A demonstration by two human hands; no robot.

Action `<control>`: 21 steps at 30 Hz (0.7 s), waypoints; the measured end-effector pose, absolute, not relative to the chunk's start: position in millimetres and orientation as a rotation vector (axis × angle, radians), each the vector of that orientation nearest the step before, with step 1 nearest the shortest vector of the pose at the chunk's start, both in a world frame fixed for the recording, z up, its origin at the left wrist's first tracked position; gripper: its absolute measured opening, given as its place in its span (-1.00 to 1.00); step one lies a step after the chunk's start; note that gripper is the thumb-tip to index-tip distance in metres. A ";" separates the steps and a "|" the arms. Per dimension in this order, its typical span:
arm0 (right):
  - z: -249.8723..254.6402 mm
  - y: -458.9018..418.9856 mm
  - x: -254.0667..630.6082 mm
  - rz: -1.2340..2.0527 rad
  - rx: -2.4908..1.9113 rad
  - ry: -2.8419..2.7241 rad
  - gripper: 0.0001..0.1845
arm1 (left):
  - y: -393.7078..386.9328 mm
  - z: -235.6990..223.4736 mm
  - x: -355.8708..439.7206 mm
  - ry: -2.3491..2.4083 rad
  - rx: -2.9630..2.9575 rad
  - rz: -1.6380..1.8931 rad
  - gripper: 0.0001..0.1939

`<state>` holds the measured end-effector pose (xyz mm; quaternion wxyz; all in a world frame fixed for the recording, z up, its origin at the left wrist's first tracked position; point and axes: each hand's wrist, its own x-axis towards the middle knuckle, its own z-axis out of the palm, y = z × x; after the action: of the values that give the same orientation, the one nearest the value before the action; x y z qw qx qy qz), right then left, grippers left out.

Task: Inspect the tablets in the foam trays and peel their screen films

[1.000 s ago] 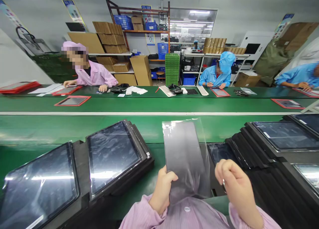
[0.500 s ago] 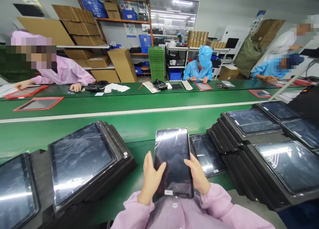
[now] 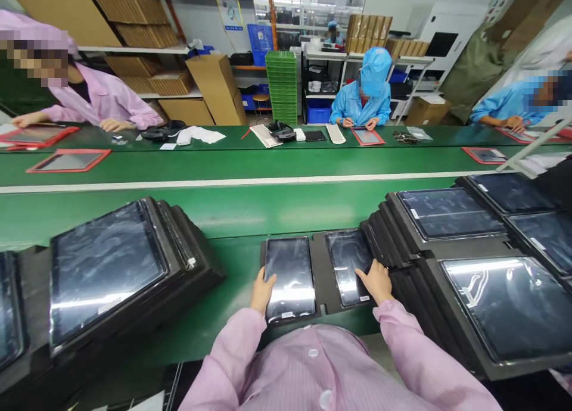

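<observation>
In the lower centre of the frame, a dark tray lies flat on the green tabletop with a left screen and a right screen side by side in it, separated by a strip of bare tray. The left hand is at the outer edge of the left screen, its thumb bent over that edge; the right hand is at the outer side of the right screen, thumb stretched onto the glass, fingers spread apart from it. Both sets of fingertips are partly hidden, so I cannot tell whether either hand is clamped. Good handling here probably means even, light pressure on both outer edges, so that neither screen tips or rides up over the tray's border. The right thumb is better near the rim than on the glass, where it could smudge or crease any film. The black stack at right sits close to the right hand, so knuckles need care there.
</observation>
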<state>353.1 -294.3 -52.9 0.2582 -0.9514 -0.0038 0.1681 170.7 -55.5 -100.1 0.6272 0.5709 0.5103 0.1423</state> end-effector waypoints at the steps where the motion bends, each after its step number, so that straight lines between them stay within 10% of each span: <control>1: -55.5 -292.9 352.6 0.451 -2.633 -0.005 -0.29 | -56.8 -104.2 172.5 1.208 1.328 0.339 -0.54; 21: -64.6 -277.3 357.0 0.686 -2.701 -0.124 -0.23 | -60.8 -89.6 153.6 1.629 1.611 0.145 -0.52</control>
<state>357.0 -277.3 -64.6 0.1749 -0.9533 -0.0439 0.2422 153.6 -60.8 -89.6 0.4106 0.6398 0.6471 0.0574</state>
